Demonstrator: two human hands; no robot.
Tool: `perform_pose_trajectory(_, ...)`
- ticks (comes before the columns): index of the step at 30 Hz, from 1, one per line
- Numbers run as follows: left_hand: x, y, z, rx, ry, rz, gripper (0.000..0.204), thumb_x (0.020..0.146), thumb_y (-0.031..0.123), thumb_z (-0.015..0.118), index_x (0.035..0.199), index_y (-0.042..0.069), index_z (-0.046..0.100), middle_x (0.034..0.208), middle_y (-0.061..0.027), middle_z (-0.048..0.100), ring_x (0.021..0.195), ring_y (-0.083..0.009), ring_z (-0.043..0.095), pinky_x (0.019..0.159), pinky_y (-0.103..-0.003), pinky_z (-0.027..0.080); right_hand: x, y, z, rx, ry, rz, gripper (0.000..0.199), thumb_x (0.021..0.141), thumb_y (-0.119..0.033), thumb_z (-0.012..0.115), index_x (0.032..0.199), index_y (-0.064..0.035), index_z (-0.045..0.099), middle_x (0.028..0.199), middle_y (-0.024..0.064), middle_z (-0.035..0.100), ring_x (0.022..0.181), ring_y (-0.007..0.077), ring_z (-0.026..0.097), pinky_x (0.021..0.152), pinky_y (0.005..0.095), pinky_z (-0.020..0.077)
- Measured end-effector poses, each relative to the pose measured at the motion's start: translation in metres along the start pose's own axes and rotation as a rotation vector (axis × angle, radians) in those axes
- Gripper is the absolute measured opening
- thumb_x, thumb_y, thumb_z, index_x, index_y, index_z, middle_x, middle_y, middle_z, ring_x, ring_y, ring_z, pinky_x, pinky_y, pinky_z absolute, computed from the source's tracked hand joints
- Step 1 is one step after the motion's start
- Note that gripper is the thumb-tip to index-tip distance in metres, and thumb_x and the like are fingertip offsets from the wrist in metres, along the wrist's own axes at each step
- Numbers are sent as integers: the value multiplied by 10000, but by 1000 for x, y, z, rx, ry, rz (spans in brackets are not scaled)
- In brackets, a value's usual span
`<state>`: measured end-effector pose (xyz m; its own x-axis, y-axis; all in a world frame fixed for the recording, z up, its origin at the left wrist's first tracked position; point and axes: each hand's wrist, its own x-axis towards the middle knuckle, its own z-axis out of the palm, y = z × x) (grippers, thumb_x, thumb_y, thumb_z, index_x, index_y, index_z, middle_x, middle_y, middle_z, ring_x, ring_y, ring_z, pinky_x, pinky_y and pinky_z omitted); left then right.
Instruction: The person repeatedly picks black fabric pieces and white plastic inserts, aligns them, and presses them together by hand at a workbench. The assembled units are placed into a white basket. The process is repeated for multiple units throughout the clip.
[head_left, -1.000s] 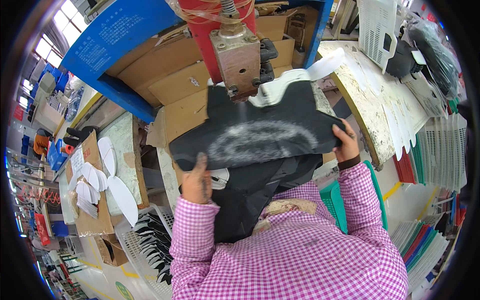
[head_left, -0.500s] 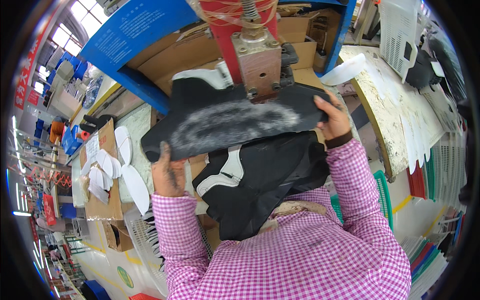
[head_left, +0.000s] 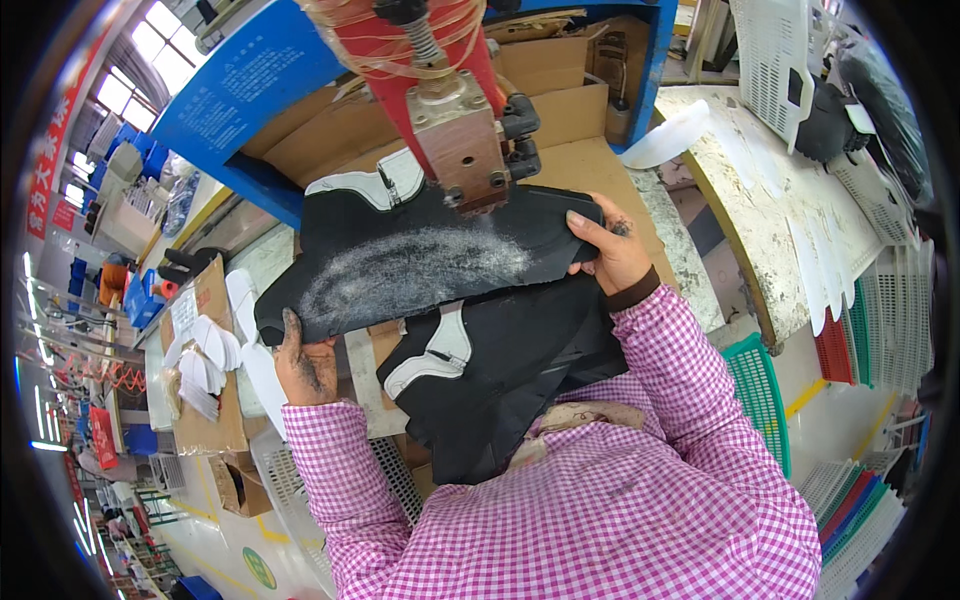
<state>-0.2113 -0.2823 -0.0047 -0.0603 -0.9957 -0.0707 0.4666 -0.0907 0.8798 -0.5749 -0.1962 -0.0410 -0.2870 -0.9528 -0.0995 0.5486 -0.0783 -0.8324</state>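
1. The machine (head_left: pixel 440 90) is big, red and blue. Its brown metal head (head_left: pixel 465 145) looks hard and boxy, and it sits right on top of the sheet.
2. The sheet (head_left: pixel 420 265) is flat, black and bendy, with a dusty white curve rubbed on it. It is held up between both hands, under the head.
3. More black and white pieces (head_left: pixel 480 370) hang below it, soft and floppy.
4. The right hand (head_left: pixel 612 250) is curled tight on the sheet's right edge, thumb on top.
5. The left hand (head_left: pixel 305 365) pinches the left corner from under.
6. The head could pinch a finger if the right hand slides closer. The sheet could sag and go in crooked.
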Motion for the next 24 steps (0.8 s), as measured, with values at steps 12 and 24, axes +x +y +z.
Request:
perform_pose_trajectory(12, -37, -79, -15, 130, -172, -393, 360, 957, 267, 506, 1057, -77, 536, 936, -173, 649, 729, -263, 636, 671, -404, 541, -58, -83, -131, -736, -199, 98, 137, 865, -133, 631, 943, -27, 592, 810, 97, 684, 638, 101, 616, 528, 213, 453)
perform_pose_trajectory(24, -46, -52, -70, 287, 228, -149, 393, 949, 286, 506, 1159, -47, 518, 909, -159, 668, 723, -212, 672, 596, -310, 592, 174, -170, -251, -1732, 822, -214, 360, 832, -319, 610, 1100, -82, 651, 1052, 159, 655, 981, 317, 609, 868, 385, 461)
